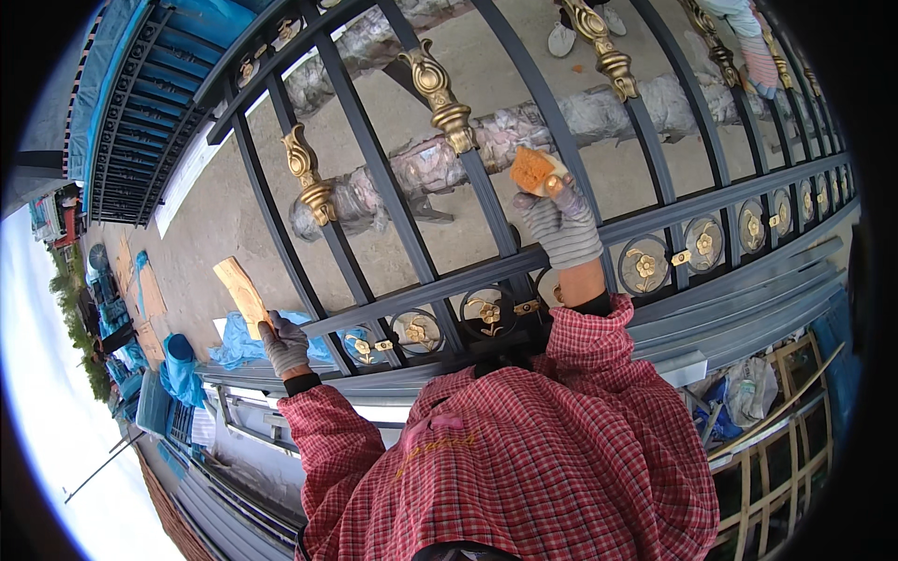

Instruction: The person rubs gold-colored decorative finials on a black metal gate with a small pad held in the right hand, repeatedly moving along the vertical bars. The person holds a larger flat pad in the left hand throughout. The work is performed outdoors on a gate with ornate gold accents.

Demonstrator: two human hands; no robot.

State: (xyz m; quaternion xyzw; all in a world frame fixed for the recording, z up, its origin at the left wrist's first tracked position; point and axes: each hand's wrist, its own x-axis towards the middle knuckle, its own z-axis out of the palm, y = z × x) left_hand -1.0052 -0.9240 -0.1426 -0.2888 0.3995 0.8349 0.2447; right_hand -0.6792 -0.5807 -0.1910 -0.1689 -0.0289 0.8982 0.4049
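In front of me lies a black metal fence panel [383, 178] with gold cast ornaments [443, 105] on its bars and gold flowers [644, 266] in rings along the near edge. My right hand [564, 229], in a grey striped glove, reaches over the panel and grips a sponge [535, 172] with an orange-brown face and a paler side. Off the panel's left end, my left hand [283, 344], gloved alike, is closed on the near end of a flat, yellowish rectangular piece [240, 292]. Its material I cannot make out.
A plastic-wrapped beam [421, 168] runs beneath the panel. Metal profiles [739, 318] lie along its near side. Another black fence section [140, 122] stands at the far left by blue sheeting. A person's shoe [561, 40] and striped sleeve [756, 65] show beyond the panel.
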